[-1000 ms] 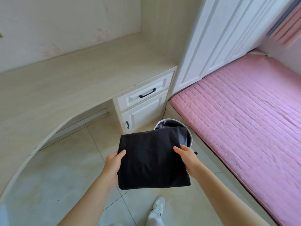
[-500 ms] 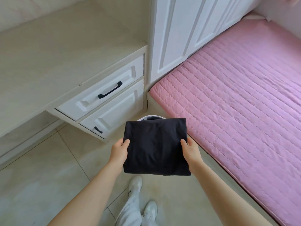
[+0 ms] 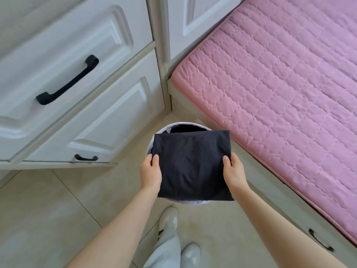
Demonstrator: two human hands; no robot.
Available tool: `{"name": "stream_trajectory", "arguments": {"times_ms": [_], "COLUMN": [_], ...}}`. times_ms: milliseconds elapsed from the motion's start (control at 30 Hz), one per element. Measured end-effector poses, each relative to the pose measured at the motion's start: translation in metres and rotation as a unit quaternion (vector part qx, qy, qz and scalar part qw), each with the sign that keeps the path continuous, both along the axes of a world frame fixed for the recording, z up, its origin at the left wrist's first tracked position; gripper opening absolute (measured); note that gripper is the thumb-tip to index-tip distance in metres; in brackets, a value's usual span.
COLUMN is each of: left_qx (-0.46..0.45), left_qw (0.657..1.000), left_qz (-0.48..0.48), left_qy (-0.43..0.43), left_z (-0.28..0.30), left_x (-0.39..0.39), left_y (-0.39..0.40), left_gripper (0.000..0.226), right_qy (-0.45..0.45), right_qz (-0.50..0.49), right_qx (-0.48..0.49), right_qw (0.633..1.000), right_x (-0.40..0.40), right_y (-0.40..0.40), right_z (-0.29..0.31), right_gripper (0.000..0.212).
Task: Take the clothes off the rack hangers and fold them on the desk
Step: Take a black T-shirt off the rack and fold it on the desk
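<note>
Black folded garment — flat, square | left hand and right hand grip its sides | over basket

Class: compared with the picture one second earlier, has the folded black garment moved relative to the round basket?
Yes. The folded black garment now lies over the round basket, covering most of its opening.

Bare forearms are showing, no sleeves; person's wearing pale grey trousers, white sneakers, possibly black-trimmed.

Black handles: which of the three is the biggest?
The long handle on the upper drawer; the lower door's handle and the bed drawer's handle look smaller.
</note>
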State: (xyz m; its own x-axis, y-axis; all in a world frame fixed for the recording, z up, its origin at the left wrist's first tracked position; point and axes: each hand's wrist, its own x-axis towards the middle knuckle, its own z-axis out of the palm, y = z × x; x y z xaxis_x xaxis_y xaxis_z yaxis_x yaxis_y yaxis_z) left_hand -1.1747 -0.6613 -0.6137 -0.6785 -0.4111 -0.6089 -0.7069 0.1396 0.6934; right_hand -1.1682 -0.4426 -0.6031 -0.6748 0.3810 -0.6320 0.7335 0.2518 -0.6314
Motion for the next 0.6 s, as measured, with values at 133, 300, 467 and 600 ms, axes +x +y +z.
{"name": "stream_trajectory", "arguments": {"times_ms": [133, 300, 467, 600], "left_qx": [-0.053, -0.103, -0.099, -0.098], "left_qw": [0.998, 0.994, 0.994, 0.994], "left_qz": [-0.005, 0.015, 0.035, 0.052], "left_qy": [0.032, 0.017, 0.02, 0.012], "left_z": [-0.038, -0.088, -0.119, -0.145], "left_x": [-0.009, -0.014, -0.015, -0.016], "left_y": [0.011, 0.013, 0.019, 0.018], "left_gripper": [0.037, 0.045, 0.046, 0.045], "right_qy": [0.021, 0.012, 0.003, 0.007], "right_qz": [-0.021, -0.055, -0.065, -0.059], "right_qx": [0.035, 0.108, 0.082, 0.071], "right_qw": [0.999, 0.993, 0.995, 0.996], "right_x": [-0.006, -0.01, -0.01, -0.015], "right_y": [-0.007, -0.016, -0.014, -0.011], "right_z": [-0.047, -0.089, -0.119, -0.145], "right_gripper": [0.024, 0.026, 0.036, 0.039]}}
